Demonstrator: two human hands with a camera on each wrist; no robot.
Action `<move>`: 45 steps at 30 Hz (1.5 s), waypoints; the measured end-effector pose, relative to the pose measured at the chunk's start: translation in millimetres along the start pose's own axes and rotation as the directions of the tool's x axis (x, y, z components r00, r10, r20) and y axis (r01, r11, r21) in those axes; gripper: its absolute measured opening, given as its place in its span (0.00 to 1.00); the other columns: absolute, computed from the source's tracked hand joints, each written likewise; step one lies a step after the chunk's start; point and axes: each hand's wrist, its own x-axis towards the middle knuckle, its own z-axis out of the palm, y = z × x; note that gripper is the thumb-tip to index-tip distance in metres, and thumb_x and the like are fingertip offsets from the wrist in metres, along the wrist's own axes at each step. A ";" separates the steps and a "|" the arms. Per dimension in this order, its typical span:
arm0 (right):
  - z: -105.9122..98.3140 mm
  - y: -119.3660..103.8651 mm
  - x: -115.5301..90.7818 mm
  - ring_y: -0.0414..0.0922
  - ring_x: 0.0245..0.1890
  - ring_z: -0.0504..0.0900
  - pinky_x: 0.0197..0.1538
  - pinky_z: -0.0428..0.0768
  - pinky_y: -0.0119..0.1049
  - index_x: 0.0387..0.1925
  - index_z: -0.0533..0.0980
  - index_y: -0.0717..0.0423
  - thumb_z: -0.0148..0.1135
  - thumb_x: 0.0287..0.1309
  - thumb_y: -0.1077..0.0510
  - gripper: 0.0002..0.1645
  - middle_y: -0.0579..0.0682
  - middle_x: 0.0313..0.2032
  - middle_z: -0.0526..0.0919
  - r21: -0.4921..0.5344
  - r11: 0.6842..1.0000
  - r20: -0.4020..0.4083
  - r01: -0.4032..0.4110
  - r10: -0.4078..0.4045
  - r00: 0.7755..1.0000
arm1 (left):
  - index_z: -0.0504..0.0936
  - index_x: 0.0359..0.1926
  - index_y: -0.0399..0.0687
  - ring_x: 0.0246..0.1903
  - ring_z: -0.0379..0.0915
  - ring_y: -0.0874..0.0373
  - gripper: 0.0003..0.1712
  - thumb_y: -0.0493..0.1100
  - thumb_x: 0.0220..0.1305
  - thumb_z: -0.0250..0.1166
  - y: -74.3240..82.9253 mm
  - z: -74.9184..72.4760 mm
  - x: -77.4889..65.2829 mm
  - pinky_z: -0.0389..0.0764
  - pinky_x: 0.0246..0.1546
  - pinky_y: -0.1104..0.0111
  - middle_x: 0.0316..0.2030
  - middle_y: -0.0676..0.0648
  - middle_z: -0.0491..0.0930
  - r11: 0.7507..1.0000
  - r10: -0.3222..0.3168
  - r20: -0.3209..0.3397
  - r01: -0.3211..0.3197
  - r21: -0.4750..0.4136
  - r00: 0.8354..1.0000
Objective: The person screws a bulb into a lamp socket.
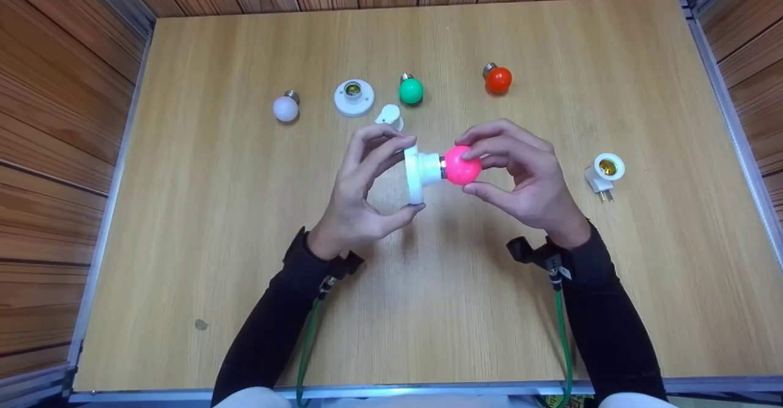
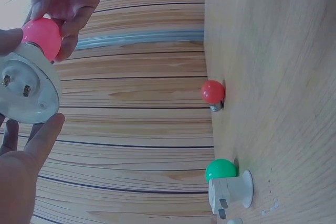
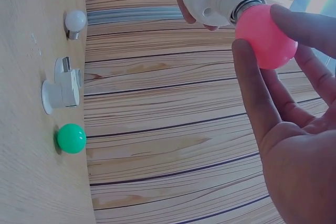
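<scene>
Above the middle of the table, my left hand (image 1: 361, 191) grips a white round lamp holder (image 1: 416, 175) by the rim of its base, thumb below and fingers above. The holder lies on its side, its mouth facing right. My right hand (image 1: 529, 178) pinches a pink light bulb (image 1: 460, 169) between thumb and fingertips. The bulb's metal screw base is at the holder's mouth, with part of the metal still showing in the right wrist view. Two terminal screws show on the underside of the lamp holder (image 2: 23, 90) in the left wrist view.
Along the back lie a white bulb (image 1: 285, 108), another round lamp holder (image 1: 353, 105), a green bulb (image 1: 411, 91) and a red bulb (image 1: 499, 80). A white plug-in socket (image 1: 389, 116) sits just beyond my left fingers. Another plug-in socket (image 1: 602, 172) lies at the right. Wooden walls enclose the table.
</scene>
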 end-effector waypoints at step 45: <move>4.1 7.6 1.9 0.52 0.61 0.81 0.66 0.87 0.37 0.48 0.80 0.71 0.81 0.52 0.66 0.24 0.58 0.61 0.78 -0.011 0.985 0.001 0.174 -0.174 0.985 | 0.74 0.70 0.31 0.66 0.71 0.47 0.45 0.31 0.50 0.82 0.9 -1.8 0.3 0.84 0.70 0.56 0.66 0.31 0.64 1.000 -0.022 -0.003 0.022 0.002 1.000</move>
